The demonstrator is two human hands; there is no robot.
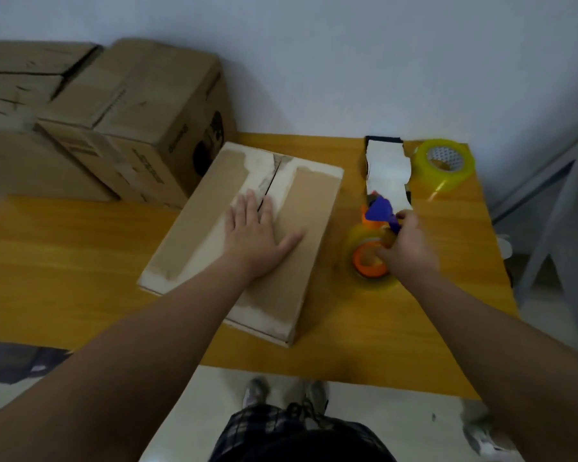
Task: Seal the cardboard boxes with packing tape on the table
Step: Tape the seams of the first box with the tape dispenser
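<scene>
A flat cardboard box (197, 208) lies slantwise on the yellow table (64, 261), its two top flaps meeting at a dark middle seam. My left hand (257, 235) rests flat on those flaps, fingers straight across the seam. To the right of the box, my right hand (404, 248) grips a tape dispenser (374, 235) with a purple and orange body and a yellowish tape roll, low over the table. The picture of this hand is blurred.
A spare roll of clear tape (444, 165) stands at the table's far right corner. A roll of white labels (386, 171) lies beside it. Several big cardboard boxes (114, 111) are stacked at the far left. The wall is close behind. My feet show below the table's near edge.
</scene>
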